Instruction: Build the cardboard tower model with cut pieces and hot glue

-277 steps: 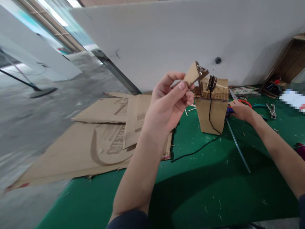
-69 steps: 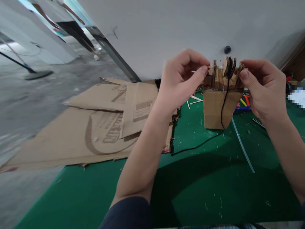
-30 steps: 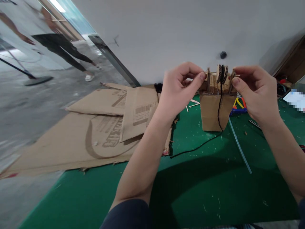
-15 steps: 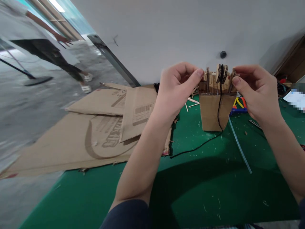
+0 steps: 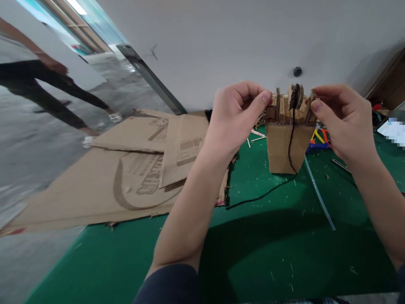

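A cardboard stand (image 5: 286, 150) rises from the table, wider at the top than at its foot. Between its uprights sits a cardboard spool (image 5: 291, 98) wound with black string (image 5: 290, 156), which runs down the front and off across the table to the left. My left hand (image 5: 238, 112) is closed in a pinch at the left upright, on what looks like the end of a thin wooden stick. At the other side, my right hand (image 5: 346, 118) pinches the leaning right cardboard upright (image 5: 309, 107) between thumb and forefinger.
Large flat cardboard sheets (image 5: 91, 185) cover the table's left part. A clear strip (image 5: 319, 194) lies right of the stand, near a blue, yellow and red plastic thing (image 5: 319, 141). A tablet-like screen (image 5: 392, 131) is far right. Another person (image 5: 41, 84) walks on the left floor.
The spool has turned slightly to show more of its left face. Both hands keep their pinch with barely any movement. The other person has stepped and lowered an arm.
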Action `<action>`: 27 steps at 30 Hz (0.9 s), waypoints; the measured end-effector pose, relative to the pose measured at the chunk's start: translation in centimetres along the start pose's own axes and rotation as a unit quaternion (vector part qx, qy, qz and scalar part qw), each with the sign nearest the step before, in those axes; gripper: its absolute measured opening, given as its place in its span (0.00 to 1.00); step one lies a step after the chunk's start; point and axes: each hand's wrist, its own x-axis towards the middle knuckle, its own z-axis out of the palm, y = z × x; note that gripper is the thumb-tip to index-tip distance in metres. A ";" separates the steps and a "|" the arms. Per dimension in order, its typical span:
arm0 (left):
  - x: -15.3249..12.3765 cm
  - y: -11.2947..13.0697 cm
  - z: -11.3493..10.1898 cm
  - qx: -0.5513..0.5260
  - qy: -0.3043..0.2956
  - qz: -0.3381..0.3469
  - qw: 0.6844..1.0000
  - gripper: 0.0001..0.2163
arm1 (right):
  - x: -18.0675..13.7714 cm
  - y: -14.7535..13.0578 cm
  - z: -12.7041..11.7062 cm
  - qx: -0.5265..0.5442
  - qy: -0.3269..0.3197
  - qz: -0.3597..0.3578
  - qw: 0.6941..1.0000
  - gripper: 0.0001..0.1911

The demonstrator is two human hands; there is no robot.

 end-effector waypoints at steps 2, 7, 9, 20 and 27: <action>0.1 -0.1 0.0 -0.004 -0.010 0.009 1.000 0.10 | 0.0 0.0 0.0 -0.002 -0.006 0.000 1.000 0.11; 0.2 -0.8 -0.2 -0.021 -0.013 0.026 0.999 0.10 | 0.1 -0.1 0.0 -0.001 0.006 0.001 1.000 0.11; 0.3 -0.9 -0.3 -0.022 -0.019 0.029 0.999 0.08 | 0.1 0.0 0.0 -0.002 0.006 0.003 1.000 0.10; 0.1 -0.3 0.2 0.002 0.009 0.045 0.999 0.09 | 0.1 -0.3 -0.1 -0.001 -0.011 0.004 1.000 0.12; 0.1 -0.5 0.6 0.011 0.023 0.050 0.998 0.13 | 0.0 -0.7 -0.1 -0.010 -0.015 0.010 1.000 0.11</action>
